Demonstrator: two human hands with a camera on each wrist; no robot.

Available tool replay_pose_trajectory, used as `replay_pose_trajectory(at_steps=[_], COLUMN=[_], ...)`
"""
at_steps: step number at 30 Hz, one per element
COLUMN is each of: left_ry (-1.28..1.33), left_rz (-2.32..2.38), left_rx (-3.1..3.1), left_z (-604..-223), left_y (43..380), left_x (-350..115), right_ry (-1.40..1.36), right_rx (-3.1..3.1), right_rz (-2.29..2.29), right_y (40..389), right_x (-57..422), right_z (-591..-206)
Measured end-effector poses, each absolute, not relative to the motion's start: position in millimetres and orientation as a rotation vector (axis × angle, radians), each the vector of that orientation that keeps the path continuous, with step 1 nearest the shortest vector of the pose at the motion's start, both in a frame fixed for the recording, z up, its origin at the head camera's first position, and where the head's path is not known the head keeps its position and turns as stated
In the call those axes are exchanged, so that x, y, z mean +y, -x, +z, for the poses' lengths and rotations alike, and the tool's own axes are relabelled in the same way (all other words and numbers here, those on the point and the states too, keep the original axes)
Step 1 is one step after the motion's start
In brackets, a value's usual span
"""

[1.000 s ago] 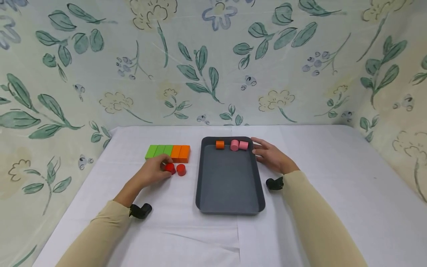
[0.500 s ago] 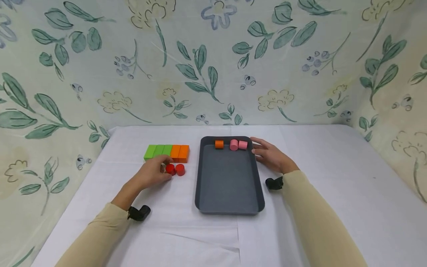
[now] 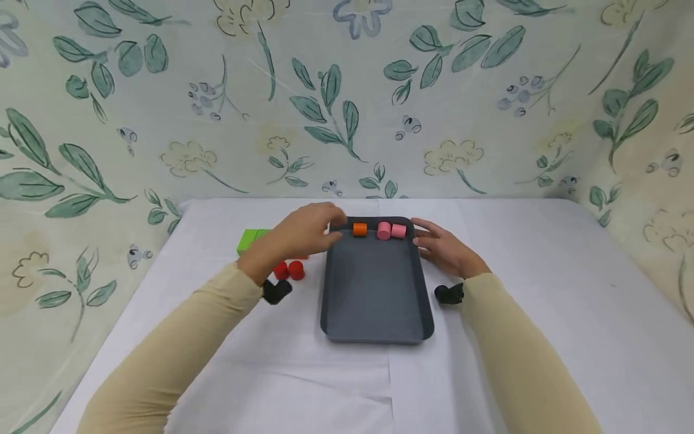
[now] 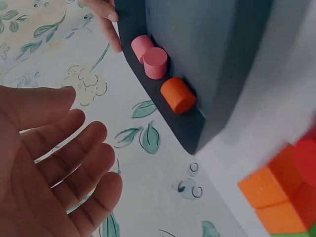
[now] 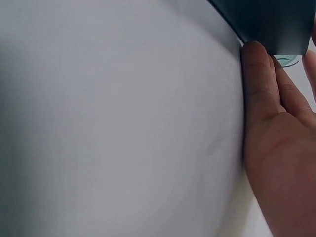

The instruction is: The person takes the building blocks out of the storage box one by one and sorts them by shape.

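Note:
My left hand [image 3: 303, 232] hovers by the far left corner of the dark grey baking tray [image 3: 374, 295], fingers loosely bent and nothing in its grasp; the left wrist view shows the bare palm [image 4: 29, 187]. Along the tray's far end lie an orange cylinder [image 3: 360, 229] and two pink cylinders, one [image 3: 384, 231] touching the other [image 3: 399, 231]. My right hand [image 3: 447, 247] touches the tray's outer right side near the far corner with extended fingers. Two red cylinders [image 3: 296, 270] stand side by side on the table, left of the tray.
Green blocks [image 3: 248, 240] stand in a row behind the left forearm, which partly hides them. Orange blocks [image 4: 281, 190] continue that row, mostly covered in the head view. A white cloth [image 3: 520, 289] covers the table, and a floral cloth [image 3: 325, 138] hangs behind.
The left hand nudged one red cylinder close to the other, left both, and moved right and away to the tray's far left corner. The right hand stays at the tray.

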State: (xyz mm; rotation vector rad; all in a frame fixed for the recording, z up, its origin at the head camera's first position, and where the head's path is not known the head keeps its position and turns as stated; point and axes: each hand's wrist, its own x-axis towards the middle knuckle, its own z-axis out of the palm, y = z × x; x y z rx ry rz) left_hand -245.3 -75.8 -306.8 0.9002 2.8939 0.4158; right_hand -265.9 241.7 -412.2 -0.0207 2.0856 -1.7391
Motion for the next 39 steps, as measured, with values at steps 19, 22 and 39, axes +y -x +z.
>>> replay_pose_trajectory(at_steps=[19, 22, 39], left_ry=[-0.365, -0.345, -0.261], left_rz=[0.493, 0.479, 0.496], left_rx=[2.973, 2.979, 2.913], left_z=[-350.7, -355.8, -367.3], left_y=[292.5, 292.7, 289.1], left_x=[62.1, 70.5, 80.5], right_ry=[0.037, 0.057, 0.095], right_rx=[2.067, 2.048, 2.069], right_rz=[-1.772, -1.796, -1.8], right_y=[262.8, 262.0, 264.2], right_x=[246.4, 246.0, 244.8], right_z=[-413.4, -413.6, -417.9])
